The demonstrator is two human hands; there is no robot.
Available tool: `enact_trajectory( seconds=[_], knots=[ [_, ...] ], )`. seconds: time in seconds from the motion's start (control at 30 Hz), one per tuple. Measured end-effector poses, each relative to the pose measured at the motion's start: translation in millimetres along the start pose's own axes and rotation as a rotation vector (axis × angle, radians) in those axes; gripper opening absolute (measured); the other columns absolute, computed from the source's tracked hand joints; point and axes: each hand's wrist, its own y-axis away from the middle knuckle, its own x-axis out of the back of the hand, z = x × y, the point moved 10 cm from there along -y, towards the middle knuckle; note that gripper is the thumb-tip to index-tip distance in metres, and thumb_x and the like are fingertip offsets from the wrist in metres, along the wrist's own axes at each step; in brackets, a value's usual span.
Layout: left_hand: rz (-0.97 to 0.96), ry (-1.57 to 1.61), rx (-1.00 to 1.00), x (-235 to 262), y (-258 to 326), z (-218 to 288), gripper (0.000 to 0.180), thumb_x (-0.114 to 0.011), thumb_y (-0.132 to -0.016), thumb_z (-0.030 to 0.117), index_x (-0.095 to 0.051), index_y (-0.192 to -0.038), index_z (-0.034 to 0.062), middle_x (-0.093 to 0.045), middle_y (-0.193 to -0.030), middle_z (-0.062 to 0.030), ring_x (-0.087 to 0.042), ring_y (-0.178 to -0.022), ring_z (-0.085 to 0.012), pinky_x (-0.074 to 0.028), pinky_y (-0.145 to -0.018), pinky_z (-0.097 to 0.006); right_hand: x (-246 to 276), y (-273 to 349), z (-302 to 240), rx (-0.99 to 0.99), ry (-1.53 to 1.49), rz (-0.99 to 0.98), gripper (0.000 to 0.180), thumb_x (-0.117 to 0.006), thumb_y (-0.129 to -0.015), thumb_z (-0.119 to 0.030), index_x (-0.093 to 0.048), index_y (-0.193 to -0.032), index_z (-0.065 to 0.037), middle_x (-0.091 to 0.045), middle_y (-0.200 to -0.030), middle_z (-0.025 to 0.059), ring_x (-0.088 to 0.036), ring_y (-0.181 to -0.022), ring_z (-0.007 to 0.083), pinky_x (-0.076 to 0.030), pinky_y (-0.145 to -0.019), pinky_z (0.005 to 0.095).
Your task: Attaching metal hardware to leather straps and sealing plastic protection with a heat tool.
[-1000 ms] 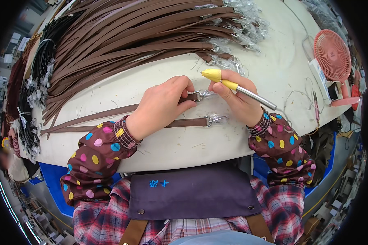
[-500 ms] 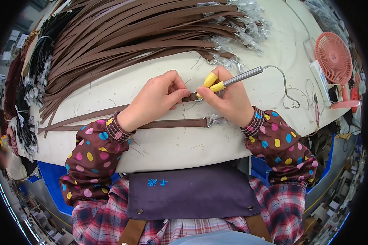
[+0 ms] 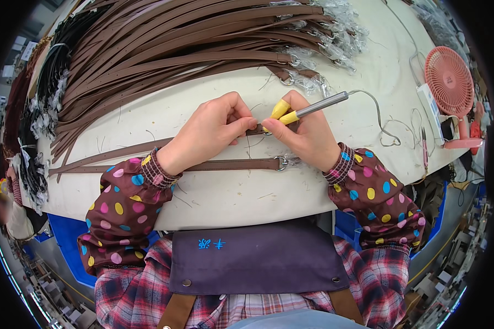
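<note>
We have the strap [image 3: 127, 148] across the table [image 3: 247, 203], pinched near its ring [image 3: 267, 132] by our left hand [image 3: 214, 130]. Our right hand [image 3: 307, 133] pinches the corded tool [image 3: 323, 102] at that end, and beyond lies a pile of straps [image 3: 186, 46].

The place is a workshop, probably a factory floor for strap goods. A broad white worktable [image 3: 236, 200] bears a large batch of like brown straps [image 3: 192, 55], many with plastic-wrapped metal ends, from ten to one o'clock, and bundled black straps [image 3: 60, 74] at ten. A corded pen-like tool [image 3: 324, 102], a dark apron [image 3: 258, 263] and polka-dotted oversleeves [image 3: 115, 214] mark manual work. A blue bin [image 3: 74, 247] stands at eight, a yellow floor line [image 3: 436, 260] runs at four, and another person [image 3: 22, 222] appears between eight and nine.
</note>
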Motion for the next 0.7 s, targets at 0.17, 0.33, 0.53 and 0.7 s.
enact_trajectory(
  seconds=[0.17,0.33,0.53,0.7],
  knots=[
    [0.000,0.018,-0.004,-0.6,-0.3,-1.0,0.016,-0.061,-0.090,0.013,-0.054,-0.085,-0.0008,-0.060,-0.069,-0.0036,-0.053,-0.057,-0.0079,-0.044,-0.052,-0.023,-0.5,0.1,-0.7,0.004,0.014,-0.006,0.029,-0.068,-0.086,-0.020,-0.046,-0.085,-0.002,-0.056,-0.068,0.0060,-0.052,-0.057,0.0116,-0.042,-0.051,0.0256],
    [0.000,0.010,-0.008,-0.6,-0.3,-0.6,0.017,-0.061,-0.090,0.014,-0.054,-0.085,-0.0009,-0.060,-0.070,-0.0037,-0.053,-0.057,-0.0079,-0.045,-0.052,-0.023,-0.3,0.5,0.0,-0.004,0.022,-0.006,0.029,-0.068,-0.086,-0.021,-0.046,-0.085,-0.002,-0.056,-0.068,0.0064,-0.052,-0.057,0.0124,-0.042,-0.051,0.0261],
    [0.001,0.008,0.000,-0.9,-0.6,-0.5,0.017,-0.061,-0.090,0.014,-0.054,-0.085,-0.0010,-0.061,-0.071,-0.0042,-0.053,-0.058,-0.0082,-0.045,-0.052,-0.023,-0.7,0.2,1.0,-0.009,0.013,-0.007,0.029,-0.068,-0.086,-0.021,-0.046,-0.085,-0.002,-0.056,-0.068,0.0066,-0.053,-0.056,0.0130,-0.042,-0.051,0.0263],
    [0.003,0.007,-0.007,-0.4,-1.0,-0.2,0.017,-0.061,-0.090,0.014,-0.054,-0.085,-0.0011,-0.062,-0.072,-0.0048,-0.054,-0.058,-0.0085,-0.045,-0.053,-0.024,0.3,0.0,-1.0,-0.001,0.027,-0.002,0.029,-0.068,-0.086,-0.021,-0.047,-0.086,-0.002,-0.056,-0.067,0.0065,-0.053,-0.056,0.0132,-0.042,-0.051,0.0263]
  ],
)
